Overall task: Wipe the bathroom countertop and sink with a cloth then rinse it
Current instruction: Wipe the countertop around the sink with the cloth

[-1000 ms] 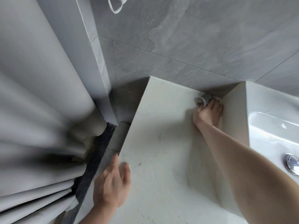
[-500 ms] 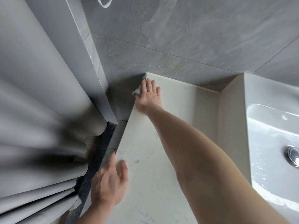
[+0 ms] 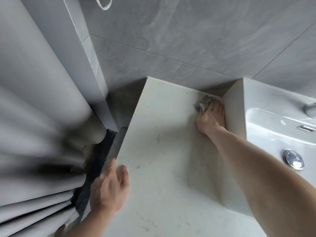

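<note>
Pressing the cloth into the countertop's back right corner, the right hand lays straight fingers on it (reaching grime there, likely). Left hand, fingers relaxed, braces at the left edge.

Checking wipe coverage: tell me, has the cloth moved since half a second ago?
Yes. The cloth, under the right hand, went from the countertop's far left corner rightward along the wall to the corner beside the sink.
</note>
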The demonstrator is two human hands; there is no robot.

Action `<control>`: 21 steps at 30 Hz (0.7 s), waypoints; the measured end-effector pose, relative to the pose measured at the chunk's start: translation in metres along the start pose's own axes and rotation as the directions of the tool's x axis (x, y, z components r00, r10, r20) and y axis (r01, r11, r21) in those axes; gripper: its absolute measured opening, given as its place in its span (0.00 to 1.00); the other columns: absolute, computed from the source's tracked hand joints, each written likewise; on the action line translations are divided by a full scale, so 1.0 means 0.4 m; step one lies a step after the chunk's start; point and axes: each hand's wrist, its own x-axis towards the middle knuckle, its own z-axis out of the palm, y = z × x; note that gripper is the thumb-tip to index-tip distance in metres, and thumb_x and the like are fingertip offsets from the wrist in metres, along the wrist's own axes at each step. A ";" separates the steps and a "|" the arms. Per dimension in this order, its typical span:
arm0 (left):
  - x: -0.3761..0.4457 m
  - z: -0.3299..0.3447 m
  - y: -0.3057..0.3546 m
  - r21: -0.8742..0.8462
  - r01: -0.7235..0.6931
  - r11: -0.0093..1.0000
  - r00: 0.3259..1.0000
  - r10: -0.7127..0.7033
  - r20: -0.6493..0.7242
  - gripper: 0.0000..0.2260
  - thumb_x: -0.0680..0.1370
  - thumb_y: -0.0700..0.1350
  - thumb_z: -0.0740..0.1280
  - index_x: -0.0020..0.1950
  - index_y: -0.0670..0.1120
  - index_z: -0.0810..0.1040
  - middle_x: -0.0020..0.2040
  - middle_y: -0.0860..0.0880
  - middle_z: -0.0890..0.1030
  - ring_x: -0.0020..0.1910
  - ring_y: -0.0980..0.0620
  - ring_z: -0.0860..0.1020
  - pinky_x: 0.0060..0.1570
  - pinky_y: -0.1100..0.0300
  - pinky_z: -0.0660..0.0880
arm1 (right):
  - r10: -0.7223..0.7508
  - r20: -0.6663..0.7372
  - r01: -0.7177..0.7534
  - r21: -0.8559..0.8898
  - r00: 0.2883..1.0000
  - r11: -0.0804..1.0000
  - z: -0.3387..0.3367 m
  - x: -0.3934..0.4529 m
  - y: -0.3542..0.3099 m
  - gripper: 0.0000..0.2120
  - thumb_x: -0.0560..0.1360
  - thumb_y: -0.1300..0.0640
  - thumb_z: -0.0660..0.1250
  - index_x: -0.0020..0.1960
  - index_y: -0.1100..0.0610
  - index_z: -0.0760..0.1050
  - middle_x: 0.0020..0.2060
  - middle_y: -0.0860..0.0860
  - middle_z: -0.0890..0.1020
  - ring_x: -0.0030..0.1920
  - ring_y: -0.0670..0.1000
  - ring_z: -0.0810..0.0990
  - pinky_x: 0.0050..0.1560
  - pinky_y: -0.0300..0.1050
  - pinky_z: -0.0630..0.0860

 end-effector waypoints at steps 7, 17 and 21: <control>0.001 -0.001 0.003 -0.022 -0.012 1.000 1.000 0.012 -0.011 0.21 0.82 0.57 0.56 0.71 0.48 0.69 0.57 0.42 0.84 0.53 0.38 0.82 0.49 0.50 0.75 | 0.020 0.017 -0.023 0.198 1.000 0.980 0.014 -0.043 -0.240 0.38 0.82 0.44 0.56 0.83 0.64 0.49 0.83 0.62 0.49 0.82 0.64 0.46 0.80 0.60 0.45; -0.001 0.000 0.003 0.027 -0.008 1.000 1.000 0.008 -0.017 0.24 0.82 0.58 0.53 0.75 0.49 0.66 0.60 0.42 0.83 0.54 0.36 0.81 0.50 0.48 0.75 | -0.537 0.074 0.528 0.114 0.840 0.842 0.030 -0.192 -0.482 0.35 0.84 0.40 0.45 0.84 0.58 0.45 0.84 0.55 0.45 0.83 0.58 0.40 0.82 0.59 0.40; -0.001 -0.001 0.004 0.017 0.001 1.000 1.000 -0.001 -0.010 0.25 0.82 0.58 0.54 0.76 0.48 0.66 0.61 0.41 0.82 0.55 0.36 0.81 0.51 0.48 0.75 | -0.531 0.049 0.523 0.111 0.846 0.845 0.032 -0.160 -0.345 0.33 0.84 0.42 0.49 0.84 0.57 0.48 0.84 0.54 0.50 0.83 0.57 0.44 0.81 0.57 0.43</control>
